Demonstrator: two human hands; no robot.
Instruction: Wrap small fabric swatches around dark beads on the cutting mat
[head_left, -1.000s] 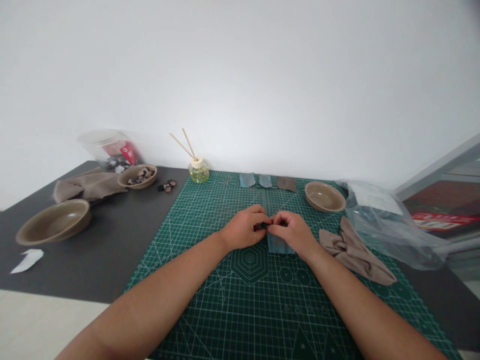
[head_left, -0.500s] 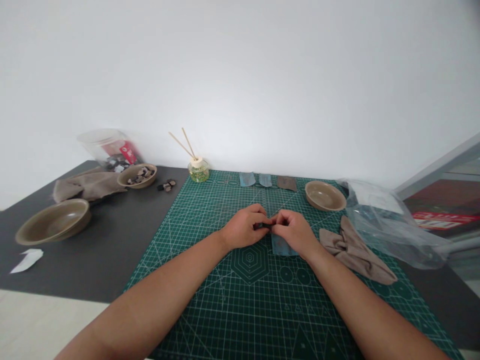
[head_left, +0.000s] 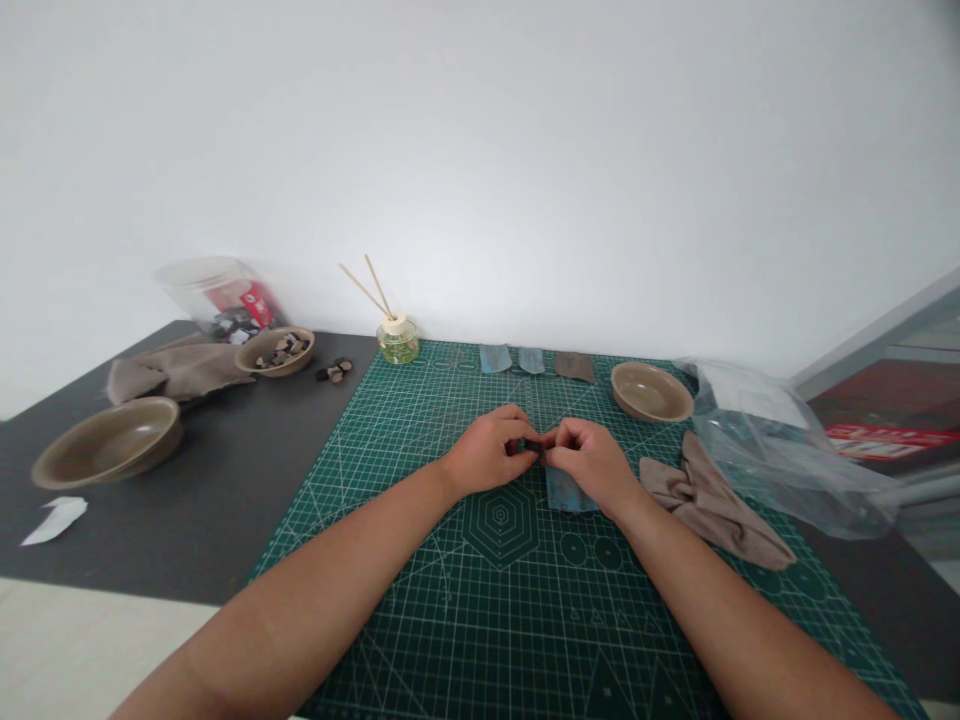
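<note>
Over the middle of the green cutting mat, my left hand is closed, its thumb and fingers pinching a small dark piece. From the other side, my right hand meets it with thumb and forefinger pressed together on the same piece. Both sets of fingertips nearly touch and cover most of it, so its kind is unclear. A blue-grey square sheet lies on the mat, partly beneath my right hand.
Two small blue-grey sheets and a brown sheet lie at the back. Bowls stand right and left; another bowl holds small pieces. A reed diffuser, a brown cloth and a plastic bag sit around.
My left fingers have shifted slightly on the dark piece, and less of it shows between the hands. Both hands otherwise stay in nearly the same place.
</note>
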